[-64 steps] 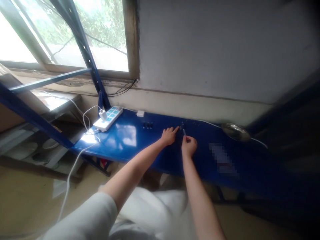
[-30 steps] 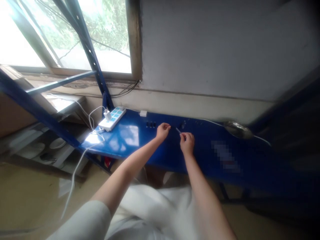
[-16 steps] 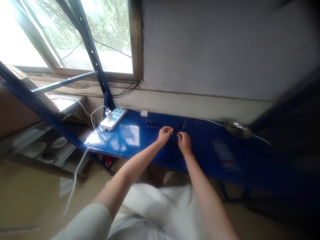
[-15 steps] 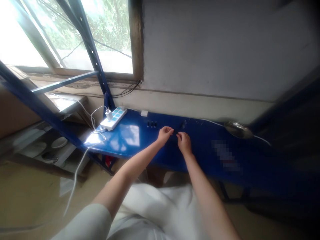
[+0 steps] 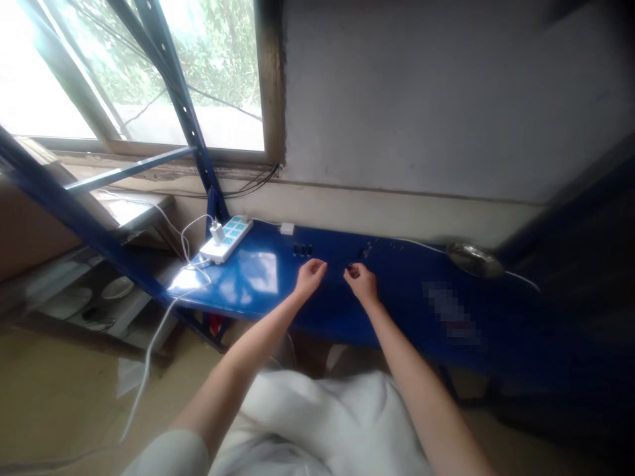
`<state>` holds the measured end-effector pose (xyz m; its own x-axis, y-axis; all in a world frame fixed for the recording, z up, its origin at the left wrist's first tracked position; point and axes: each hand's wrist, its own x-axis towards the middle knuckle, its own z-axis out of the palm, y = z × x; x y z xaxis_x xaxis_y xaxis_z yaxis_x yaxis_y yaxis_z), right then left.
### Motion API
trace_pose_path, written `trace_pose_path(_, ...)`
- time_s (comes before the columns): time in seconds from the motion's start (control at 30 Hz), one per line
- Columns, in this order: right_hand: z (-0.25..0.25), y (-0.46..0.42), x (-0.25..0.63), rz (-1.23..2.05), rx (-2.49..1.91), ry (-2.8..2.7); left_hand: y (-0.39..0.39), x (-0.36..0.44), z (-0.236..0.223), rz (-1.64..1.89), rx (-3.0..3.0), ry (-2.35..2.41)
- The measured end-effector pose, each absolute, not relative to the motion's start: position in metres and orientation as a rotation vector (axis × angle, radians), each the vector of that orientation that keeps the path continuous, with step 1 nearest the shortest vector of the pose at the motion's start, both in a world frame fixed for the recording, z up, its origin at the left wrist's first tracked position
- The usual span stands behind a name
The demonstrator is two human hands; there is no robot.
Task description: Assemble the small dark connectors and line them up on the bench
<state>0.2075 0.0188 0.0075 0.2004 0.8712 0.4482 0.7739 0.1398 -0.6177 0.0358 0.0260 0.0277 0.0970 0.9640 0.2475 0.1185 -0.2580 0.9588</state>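
Note:
Both my hands hover over a glossy blue shelf board (image 5: 248, 277). My right hand (image 5: 362, 283) is pinched on a tiny dark piece at its fingertips, too small to name. My left hand (image 5: 310, 275) is a little to its left, fingers curled loosely, with nothing visible in it. Just beyond my left hand stand three small dark pieces in a row (image 5: 302, 250). Another small dark piece (image 5: 366, 251) stands behind my right hand.
A white power strip (image 5: 226, 238) with a plugged charger and trailing white cable lies at the board's left end. A metal bowl (image 5: 469, 258) sits at the right, near the wall. Blue rack posts (image 5: 173, 99) cross the window. Dishes (image 5: 114, 289) sit lower left.
My hands met near the middle of the board half a second ago and have since drawn apart and shifted left. The thin light stick seen in my right hand earlier is no longer visible.

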Motion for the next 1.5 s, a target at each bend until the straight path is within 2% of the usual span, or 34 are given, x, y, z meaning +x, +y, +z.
trace_pose_path(0.2,0.028,0.058,0.167,0.356,-1.732,-1.679,0.017,0.027,0.024,1.401,1.397,1.191)
trace_pose_path(0.6,0.019,0.098,0.140,0.396,-1.896,-1.796,0.019,0.026,0.021,1.404,1.269,1.183)
trace_pose_path(1.03,0.036,0.096,0.142,0.455,-1.901,-1.994,0.014,0.025,0.023,1.386,1.337,1.221)
trace_pose_path(1.2,0.058,0.074,0.183,0.508,-1.783,-2.119,0.014,0.024,0.024,1.382,1.322,1.216)
trace_pose_path(1.37,0.074,0.060,0.275,0.906,-1.934,-2.032,0.013,0.025,0.025,1.358,1.330,1.218)
trace_pose_path(1.5,0.068,0.066,0.327,0.784,-2.097,-1.660,0.013,0.026,0.025,1.360,1.350,1.217)
